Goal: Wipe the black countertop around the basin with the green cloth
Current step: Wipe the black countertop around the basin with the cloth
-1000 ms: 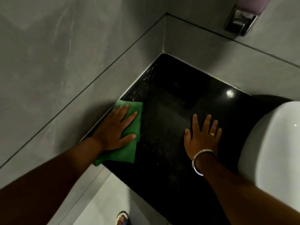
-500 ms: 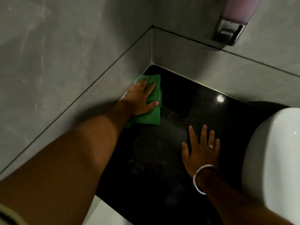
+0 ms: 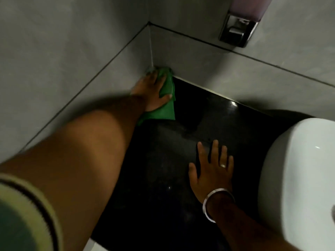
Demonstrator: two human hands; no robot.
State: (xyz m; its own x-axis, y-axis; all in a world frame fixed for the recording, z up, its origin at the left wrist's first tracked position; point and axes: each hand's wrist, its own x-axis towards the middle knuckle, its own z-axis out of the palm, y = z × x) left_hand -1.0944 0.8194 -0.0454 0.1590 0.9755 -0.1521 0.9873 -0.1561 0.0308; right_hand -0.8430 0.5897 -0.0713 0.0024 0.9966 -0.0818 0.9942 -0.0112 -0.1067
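Note:
The green cloth (image 3: 165, 107) lies bunched in the far corner of the black countertop (image 3: 159, 169), where the two grey walls meet. My left hand (image 3: 154, 91) presses flat on top of it, fingers reaching into the corner. My right hand (image 3: 212, 169) rests flat on the countertop with fingers spread, empty, wearing a ring and a silver bangle. The white basin (image 3: 297, 180) stands just right of that hand, only partly in view.
Grey tiled walls (image 3: 72, 51) close off the left and back of the countertop. A wall-mounted soap dispenser (image 3: 239, 29) hangs above the back edge at the upper right. The countertop's front edge runs at the bottom, with pale floor below.
My left hand has slid the green cloth along the left wall from the front of the countertop into the far corner. My right hand has stayed planted on the counter.

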